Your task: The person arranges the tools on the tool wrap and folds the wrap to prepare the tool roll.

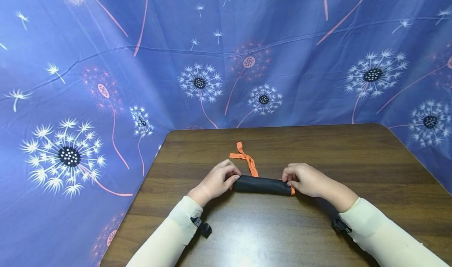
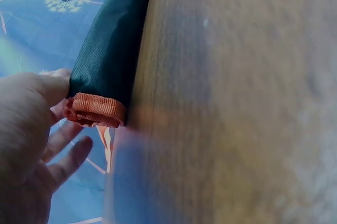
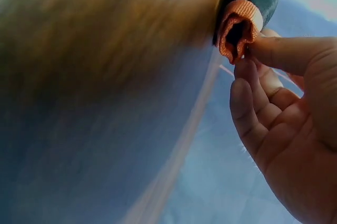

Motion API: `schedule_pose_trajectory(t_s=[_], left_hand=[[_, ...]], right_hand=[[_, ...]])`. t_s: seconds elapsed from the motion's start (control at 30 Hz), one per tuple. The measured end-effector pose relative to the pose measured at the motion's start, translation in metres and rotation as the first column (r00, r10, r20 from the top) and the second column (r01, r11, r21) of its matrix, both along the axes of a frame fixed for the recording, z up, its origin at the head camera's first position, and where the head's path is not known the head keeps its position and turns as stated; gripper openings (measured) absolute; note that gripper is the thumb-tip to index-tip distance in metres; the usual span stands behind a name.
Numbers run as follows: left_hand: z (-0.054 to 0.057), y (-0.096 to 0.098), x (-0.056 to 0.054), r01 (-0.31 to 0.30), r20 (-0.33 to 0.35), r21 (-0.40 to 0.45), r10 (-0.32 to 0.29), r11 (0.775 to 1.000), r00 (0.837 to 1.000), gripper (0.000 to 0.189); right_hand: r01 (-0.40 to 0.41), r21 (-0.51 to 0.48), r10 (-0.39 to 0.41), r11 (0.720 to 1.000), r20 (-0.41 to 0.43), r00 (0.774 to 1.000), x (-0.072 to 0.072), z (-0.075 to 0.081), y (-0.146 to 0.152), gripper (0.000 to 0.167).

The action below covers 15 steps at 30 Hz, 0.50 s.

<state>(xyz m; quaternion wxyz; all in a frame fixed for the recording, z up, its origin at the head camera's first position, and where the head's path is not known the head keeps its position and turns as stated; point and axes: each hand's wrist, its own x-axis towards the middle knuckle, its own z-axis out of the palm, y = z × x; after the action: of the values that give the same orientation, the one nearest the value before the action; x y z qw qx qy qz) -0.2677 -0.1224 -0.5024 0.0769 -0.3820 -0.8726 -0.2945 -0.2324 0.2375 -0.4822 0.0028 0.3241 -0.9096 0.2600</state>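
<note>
A rolled-up black fabric bundle (image 1: 262,185) with orange edging lies crosswise on the table. At its left end my left hand (image 1: 217,181) pinches the roll between thumb and fingers. The right end is held by my right hand (image 1: 311,180) in a similar pinch. Two tails of an orange strap (image 1: 250,163) extend from behind the roll toward the far side of the table. In the left wrist view, the orange trim (image 2: 100,109) shows folded layers at the roll's end. The right wrist view shows the coiled orange edge (image 3: 241,26) with a dark hollow inside.
The brown wood-grain table (image 1: 353,153) has rounded far corners. Behind it and on the left hangs a blue cloth (image 1: 226,74) printed with dandelions. Small black devices are worn at the left wrist (image 1: 201,226) and the right wrist (image 1: 340,225).
</note>
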Motion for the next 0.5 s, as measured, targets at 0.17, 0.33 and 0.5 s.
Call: schedule_pose_trajectory(t_s=[0.17,0.33,0.5], left_hand=[[0.001,-0.0009,0.0001,0.01,-0.047,0.007,-0.01,1.0,0.999,0.009],[0.0011,-0.0053,0.001,0.024,0.002,-0.037,-0.024,0.999,1.0,0.016],[0.0012,-0.0077,0.0018,0.037,0.048,-0.075,-0.034,0.997,0.998,0.034]], right_hand=[[0.007,0.008,-0.007,1.0,0.011,1.0,0.0023,0.0005,0.0014,0.025],[0.029,0.034,-0.03,0.999,0.041,0.999,0.0033,0.0002,0.003,0.022],[0.024,0.047,-0.026,0.999,0.05,0.998,0.0033,0.0009,0.0047,0.019]])
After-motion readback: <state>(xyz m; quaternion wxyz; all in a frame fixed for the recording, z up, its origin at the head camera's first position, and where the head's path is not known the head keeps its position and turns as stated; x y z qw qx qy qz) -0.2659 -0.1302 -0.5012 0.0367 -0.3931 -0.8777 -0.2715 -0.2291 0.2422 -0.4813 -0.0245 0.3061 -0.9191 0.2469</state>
